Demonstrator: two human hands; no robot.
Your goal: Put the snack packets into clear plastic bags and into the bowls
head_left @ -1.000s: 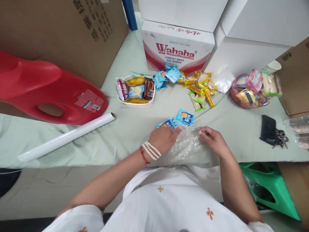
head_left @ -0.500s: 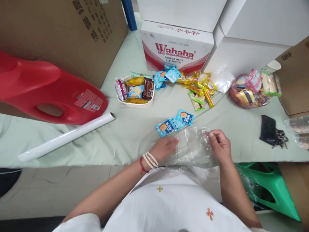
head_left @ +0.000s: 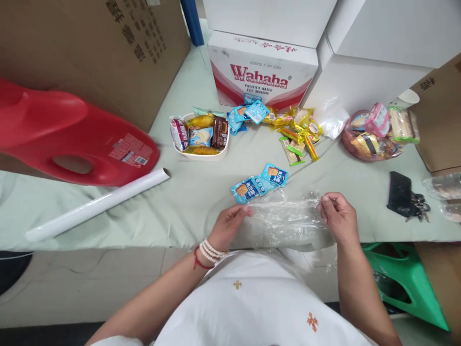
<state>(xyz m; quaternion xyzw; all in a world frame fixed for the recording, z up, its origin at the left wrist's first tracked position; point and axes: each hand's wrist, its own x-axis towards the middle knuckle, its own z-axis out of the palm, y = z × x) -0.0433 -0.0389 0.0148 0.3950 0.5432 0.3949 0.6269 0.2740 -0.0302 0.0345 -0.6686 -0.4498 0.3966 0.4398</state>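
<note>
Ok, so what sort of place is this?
Probably a storeroom or improvised indoor work area, though I can't be sure. A cloth-covered table holds small wrapped snacks, a Wahaha water carton stands behind them, and a large brown cardboard box is at the left.

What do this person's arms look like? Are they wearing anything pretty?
Behind the left grip are strands of small round white beads and a thin red cord bracelet. By the right grip there's no bracelet, and neither wears a glove. A white fabric sleeve shows on the left arm.
</note>
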